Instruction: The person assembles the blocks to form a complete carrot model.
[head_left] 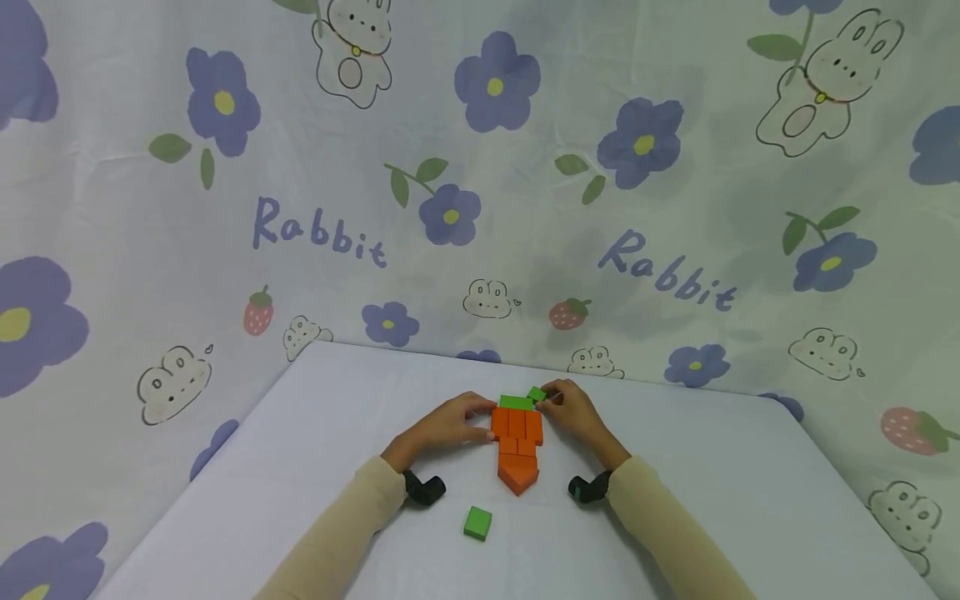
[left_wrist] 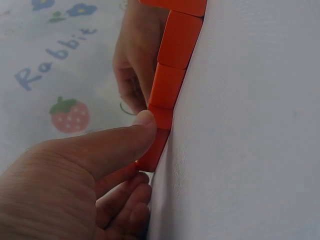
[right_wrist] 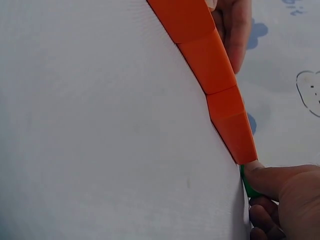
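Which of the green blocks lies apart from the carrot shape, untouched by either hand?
The loose green block lying on the table nearest the camera, below the orange tip. The other green pieces sit at the top of the orange blocks, by the right hand.

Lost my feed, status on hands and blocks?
Left hand touching orange blocks. Right hand pinching small green block. Spare green block lies apart.

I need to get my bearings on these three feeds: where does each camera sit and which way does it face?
Head: worn high, facing forward and down at the table; both hands and sleeves show.
Left wrist: low along the table; left hand touching the orange blocks.
Right wrist: low, opposite side; right hand pinching a green block.
All three views share the orange blocks.
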